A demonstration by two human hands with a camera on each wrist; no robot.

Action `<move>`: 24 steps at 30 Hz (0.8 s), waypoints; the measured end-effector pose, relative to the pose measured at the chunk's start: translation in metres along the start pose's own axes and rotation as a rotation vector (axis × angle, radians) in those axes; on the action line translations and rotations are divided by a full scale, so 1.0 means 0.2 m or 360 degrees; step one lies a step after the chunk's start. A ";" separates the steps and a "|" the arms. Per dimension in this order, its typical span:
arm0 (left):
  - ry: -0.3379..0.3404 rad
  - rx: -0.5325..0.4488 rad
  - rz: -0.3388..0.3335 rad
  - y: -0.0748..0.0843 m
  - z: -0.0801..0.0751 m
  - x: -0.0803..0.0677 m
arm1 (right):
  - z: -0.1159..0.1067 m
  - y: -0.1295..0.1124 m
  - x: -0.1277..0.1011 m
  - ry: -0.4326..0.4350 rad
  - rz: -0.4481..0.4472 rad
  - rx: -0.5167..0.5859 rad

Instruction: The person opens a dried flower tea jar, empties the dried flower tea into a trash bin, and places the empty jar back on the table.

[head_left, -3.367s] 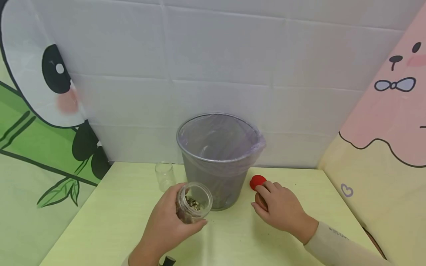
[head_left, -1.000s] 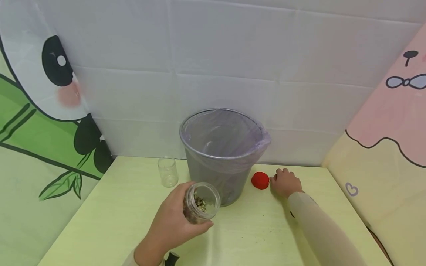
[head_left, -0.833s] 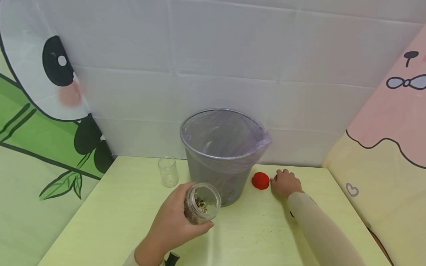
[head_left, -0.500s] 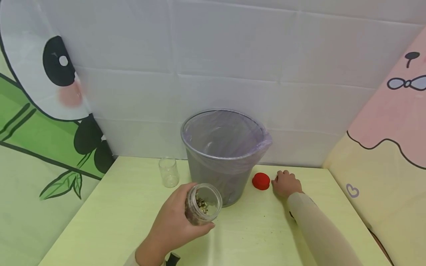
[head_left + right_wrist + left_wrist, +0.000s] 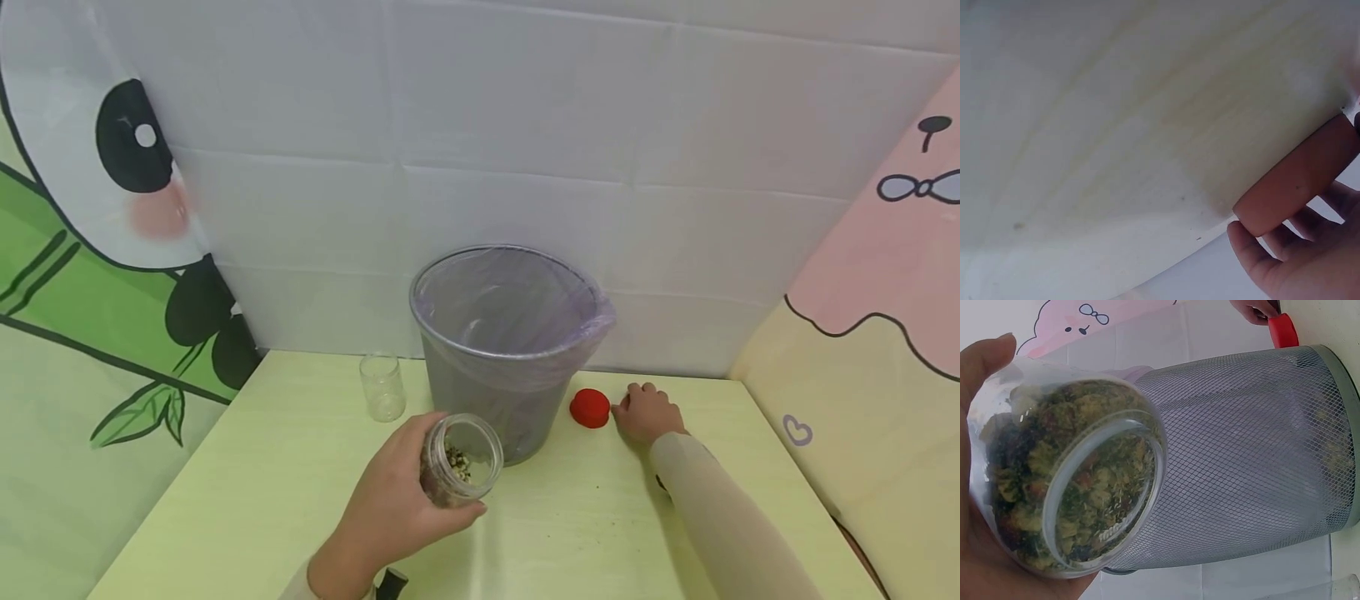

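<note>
My left hand [image 5: 401, 492] grips a clear jar [image 5: 438, 487], tilted with its open mouth toward me. Dried, flower-like bits in green, yellow and brown fill the lower part of this jar [image 5: 1094, 481] in the left wrist view. My right hand [image 5: 648, 415] is low over the table, just right of a red, cap-shaped piece [image 5: 590, 408]. In the right wrist view its fingers [image 5: 1250, 250] curl against the edge of a reddish-brown round lid [image 5: 1300, 178], which lies at the tabletop. The thumb's hold is mostly hidden there.
A grey mesh wastebasket [image 5: 491, 408] with a thin purple liner [image 5: 588, 329] stands behind the jar. To its left is a clear glass [image 5: 384, 390]. Small dark crumbs dot the pale yellow table [image 5: 570, 533]. Printed cloth walls [image 5: 315, 208] enclose the back and sides.
Since the earliest frame, my right hand has moved back and right with the brown lid, away from the red piece. The left hand holds the jar almost still; the view shifted slightly.
</note>
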State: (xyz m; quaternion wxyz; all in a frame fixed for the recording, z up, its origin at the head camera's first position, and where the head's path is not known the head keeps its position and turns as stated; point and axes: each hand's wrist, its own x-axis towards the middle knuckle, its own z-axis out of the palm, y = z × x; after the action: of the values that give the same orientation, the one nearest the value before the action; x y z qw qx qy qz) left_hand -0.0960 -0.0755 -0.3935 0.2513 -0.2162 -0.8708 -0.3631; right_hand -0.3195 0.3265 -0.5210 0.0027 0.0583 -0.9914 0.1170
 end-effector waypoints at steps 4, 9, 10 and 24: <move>-0.0019 -0.0031 -0.0038 0.00 0.00 0.00 | -0.04 0.00 0.01 -0.0011 -0.0006 -0.0008; -0.0036 -0.0077 -0.0099 0.01 -0.01 0.00 | -0.14 -0.04 0.01 -0.0041 -0.0006 -0.0015; -0.0038 -0.0076 -0.0097 0.01 -0.01 0.01 | -0.15 -0.03 0.01 -0.0043 -0.0012 -0.0016; -0.0059 -0.0113 -0.0161 0.01 0.00 0.01 | -0.60 -0.26 -0.03 0.0045 -0.0126 0.0191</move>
State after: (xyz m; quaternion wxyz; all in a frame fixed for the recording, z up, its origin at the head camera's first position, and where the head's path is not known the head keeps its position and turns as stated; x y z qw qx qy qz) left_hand -0.0961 -0.0746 -0.3916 0.2085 -0.1876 -0.8716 -0.4020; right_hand -0.3085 0.3048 -0.3919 0.0178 0.0960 -0.9794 0.1770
